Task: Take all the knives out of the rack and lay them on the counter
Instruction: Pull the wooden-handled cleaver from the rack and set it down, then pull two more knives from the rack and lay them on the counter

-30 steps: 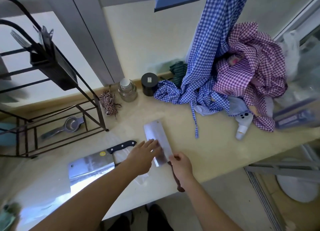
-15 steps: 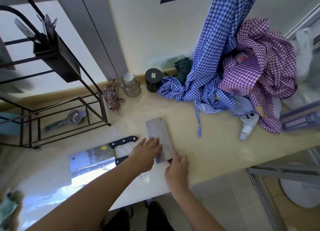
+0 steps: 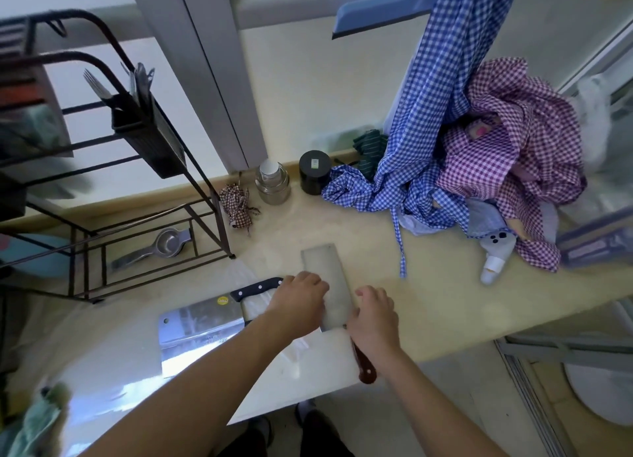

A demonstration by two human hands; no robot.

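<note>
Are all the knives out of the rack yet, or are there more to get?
Two are out. A black-handled cleaver lies flat on the counter. A second cleaver with a reddish handle is flat too, with the left hand on its blade and the right hand over its handle. The rack holds forks in its caddy; whether any knife is left there is too hard to tell.

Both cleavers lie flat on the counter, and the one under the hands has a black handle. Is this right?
Not quite. In the head view, the cleaver under the hands has a reddish-brown handle; the black handle belongs to the other cleaver. Both do lie flat on the counter.
</note>
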